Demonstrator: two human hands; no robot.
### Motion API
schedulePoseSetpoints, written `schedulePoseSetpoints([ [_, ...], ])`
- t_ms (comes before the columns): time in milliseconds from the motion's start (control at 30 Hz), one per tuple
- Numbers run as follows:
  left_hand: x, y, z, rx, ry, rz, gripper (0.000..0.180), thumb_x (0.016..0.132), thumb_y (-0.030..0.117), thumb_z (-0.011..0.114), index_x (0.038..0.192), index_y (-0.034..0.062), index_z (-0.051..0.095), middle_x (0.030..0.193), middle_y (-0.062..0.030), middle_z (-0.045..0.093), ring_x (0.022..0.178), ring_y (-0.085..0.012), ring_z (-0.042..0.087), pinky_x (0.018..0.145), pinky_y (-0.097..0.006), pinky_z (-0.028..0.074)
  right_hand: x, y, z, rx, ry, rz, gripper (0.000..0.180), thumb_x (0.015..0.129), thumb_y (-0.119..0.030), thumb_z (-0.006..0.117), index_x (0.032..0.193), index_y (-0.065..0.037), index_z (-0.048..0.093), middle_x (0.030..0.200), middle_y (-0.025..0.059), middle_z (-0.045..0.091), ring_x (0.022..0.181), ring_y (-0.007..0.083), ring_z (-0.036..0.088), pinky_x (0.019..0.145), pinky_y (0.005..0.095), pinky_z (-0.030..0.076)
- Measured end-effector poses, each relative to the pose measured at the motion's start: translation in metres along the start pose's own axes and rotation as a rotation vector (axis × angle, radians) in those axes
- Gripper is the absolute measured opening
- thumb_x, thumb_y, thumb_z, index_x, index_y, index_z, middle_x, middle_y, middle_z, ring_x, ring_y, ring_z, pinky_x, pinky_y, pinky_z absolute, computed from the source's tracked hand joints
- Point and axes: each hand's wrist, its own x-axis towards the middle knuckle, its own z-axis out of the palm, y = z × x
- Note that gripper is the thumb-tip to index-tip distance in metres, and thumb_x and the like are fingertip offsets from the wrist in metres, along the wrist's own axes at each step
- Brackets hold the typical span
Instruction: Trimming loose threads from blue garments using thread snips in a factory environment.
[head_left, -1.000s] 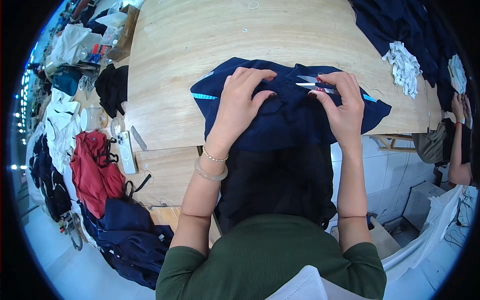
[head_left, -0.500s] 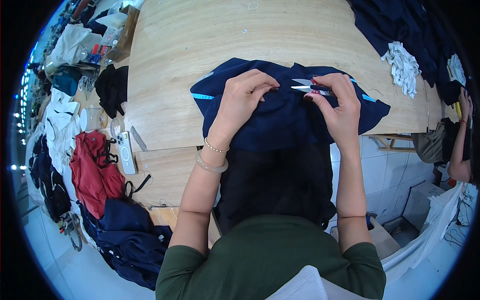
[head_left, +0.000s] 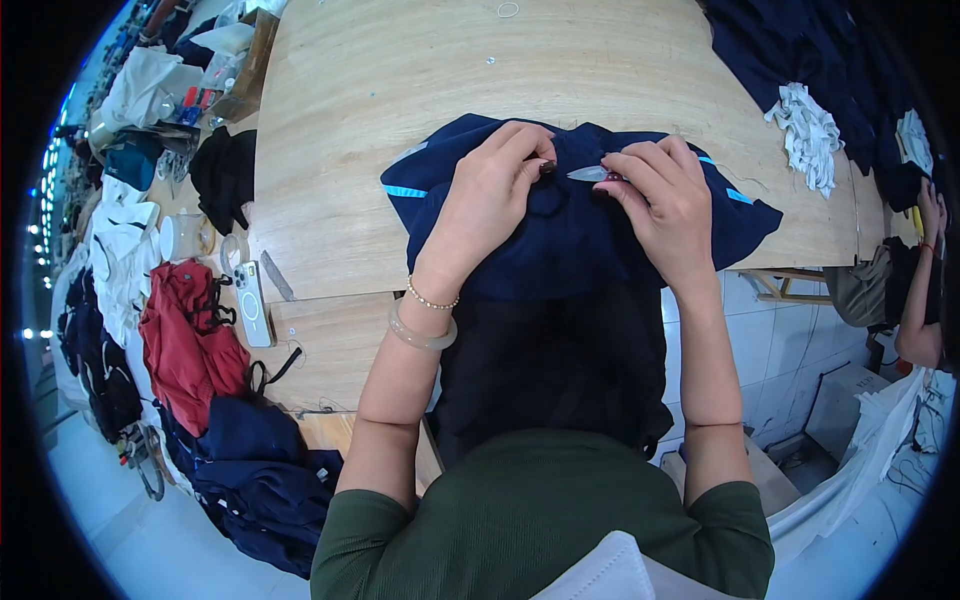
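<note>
A navy garment point(head_left: 570, 235) with light blue trim lies over the near edge of a wooden table point(head_left: 400, 90) and hangs down toward me. My left hand point(head_left: 490, 195) presses on the fabric and pinches a fold at its fingertips. My right hand point(head_left: 660, 195) holds small thread snips point(head_left: 590, 174) with the metal tips pointing left at that pinched fold. The two hands are almost touching at the top of the garment.
A pile of navy cloth point(head_left: 800, 60) and a white rag point(head_left: 805, 135) lie at the table's far right. On the left are a phone point(head_left: 250, 305), a red garment point(head_left: 190, 340), black cloth point(head_left: 225, 175) and more navy clothes point(head_left: 250, 470). Another person's arm point(head_left: 925, 280) shows at the right edge.
Both hands have drawn closer together on the garment. The snips' tips have moved left to the fold pinched by my left fingers.
</note>
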Motion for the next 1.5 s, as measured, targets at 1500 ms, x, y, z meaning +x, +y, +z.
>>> schedulePoseSetpoints([
  [1500,-0.025,-0.039,-0.099,-0.043,-0.297,-0.108,0.019,0.084,0.014,0.069,0.095,-0.0014,0.065,0.083,-0.0074,0.065,0.08,-0.0171,0.06,0.076,-0.03,0.047,0.075,0.09,0.0,0.895,-1.2,0.584,0.011,0.09,-0.015,0.062,0.093,-0.005,0.062,0.063,-0.0078,0.044,0.054,0.0039,0.036,0.047,0.0207,0.027],
])
